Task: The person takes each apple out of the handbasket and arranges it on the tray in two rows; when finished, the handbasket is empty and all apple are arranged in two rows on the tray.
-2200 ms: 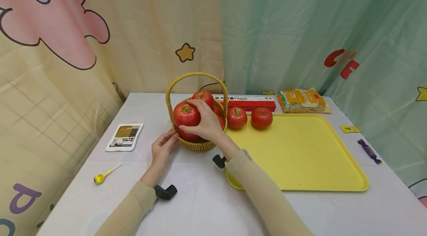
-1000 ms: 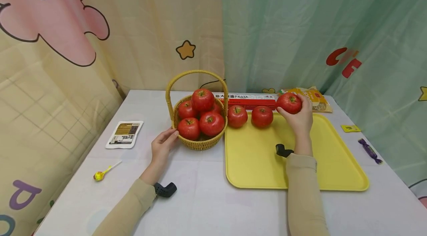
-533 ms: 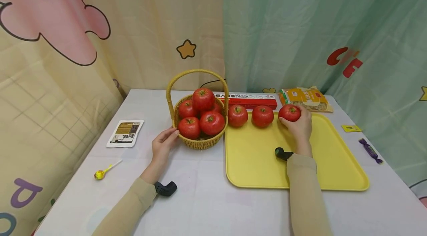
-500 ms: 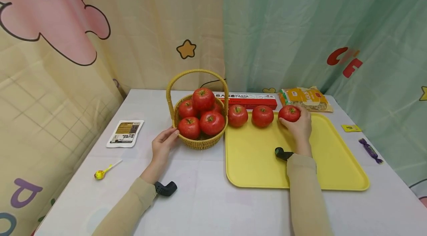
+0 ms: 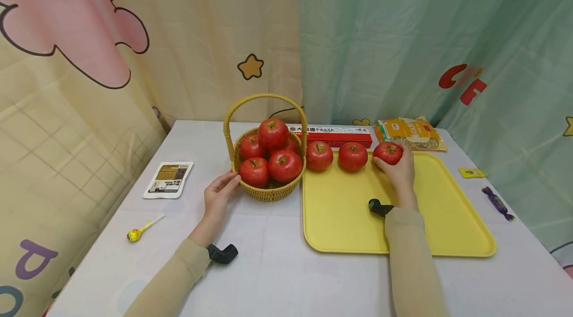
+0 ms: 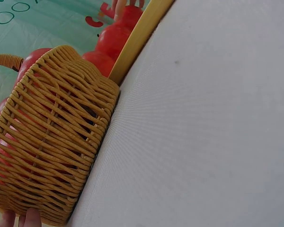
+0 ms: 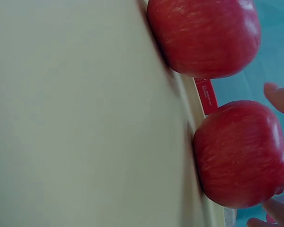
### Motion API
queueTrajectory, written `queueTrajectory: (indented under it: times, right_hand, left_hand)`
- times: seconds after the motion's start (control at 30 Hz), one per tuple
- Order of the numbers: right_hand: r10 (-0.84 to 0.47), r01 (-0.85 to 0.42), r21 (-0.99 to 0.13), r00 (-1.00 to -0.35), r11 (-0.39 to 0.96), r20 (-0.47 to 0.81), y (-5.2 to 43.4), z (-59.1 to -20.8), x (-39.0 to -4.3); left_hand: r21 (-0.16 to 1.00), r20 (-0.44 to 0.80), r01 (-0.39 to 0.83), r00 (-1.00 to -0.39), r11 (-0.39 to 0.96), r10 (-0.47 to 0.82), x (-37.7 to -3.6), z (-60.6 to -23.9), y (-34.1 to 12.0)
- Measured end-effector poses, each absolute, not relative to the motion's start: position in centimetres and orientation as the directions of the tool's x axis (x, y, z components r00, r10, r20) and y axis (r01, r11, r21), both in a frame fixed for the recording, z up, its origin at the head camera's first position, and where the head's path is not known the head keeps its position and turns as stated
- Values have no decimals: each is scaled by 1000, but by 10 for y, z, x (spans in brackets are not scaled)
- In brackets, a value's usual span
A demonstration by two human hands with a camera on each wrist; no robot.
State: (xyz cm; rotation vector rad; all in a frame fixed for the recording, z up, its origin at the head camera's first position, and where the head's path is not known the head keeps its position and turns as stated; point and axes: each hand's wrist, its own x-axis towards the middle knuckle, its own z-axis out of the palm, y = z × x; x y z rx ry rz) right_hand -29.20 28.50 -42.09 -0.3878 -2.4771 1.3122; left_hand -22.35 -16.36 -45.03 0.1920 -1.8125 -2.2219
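The red apple [image 5: 387,153] sits at the far edge of the yellow tray [image 5: 429,217], third in a row with two other apples [image 5: 319,156] to its left, just beside the nearer one. The right hand [image 5: 400,171] curls its fingers around this apple from the near side, gripping it – the right wrist view shows fingertips at its rim. The left hand [image 5: 218,196] rests on the white table [image 5: 268,267] with relaxed fingers touching the side of the wicker basket [image 5: 268,191], which holds more apples and stands just left of the tray. Behind the tray lie a pasta box [image 5: 340,134] and a yellow pasta bag [image 5: 409,134]. Left of the basket lie a sachet [image 5: 168,179] and a lollipop [image 5: 139,232]; right of the tray – a purple candy [image 5: 495,202].
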Motion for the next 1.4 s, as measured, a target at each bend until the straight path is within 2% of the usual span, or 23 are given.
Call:
queueTrajectory:
  times: [0.2,0.37,0.57,0.77,0.93,1.1,1.23,1.4]
  right_hand:
    - [406,25,-803,-871,595,275,277,-406,-287]
    - [375,-66,-789,-854,611,361,259,-378,-278]
    - [290,-282,-798,-825,533,485,220,-344,-262]
    - [92,-485,-792,-829,371,551,172,-323,-245]
    - [-32,-501,-816,-857,289,514,137,-311,-230]
    - [-130,-513,-807,-857,292,498,112,-311,-222]
    - [-180,-510,-800,-860,315,477,101,-319,-224]
    - [-214,-506,-807,-862,304,460,99,-352,-247]
  left_hand:
    - [977,62,116,-957,-181,-282,-223,-449,-163]
    - [975,65,120,-957,-185,-281,-222,-449,-163]
    - [971,62,123,-958,-205,-278,-222,-449,-163]
    - [972,59,119,-959,-205,-277,-222,-449,-163]
    - [972,57,116,-960,-205,-273,-222,-449,-163]
    - [970,55,117,-959,-214,-277,-223,-449,-163]
    - [970,52,114,-960,-215,-277,-223,-449,-163]
    - [967,56,121,-959,-225,-277,-224,-450,-163]
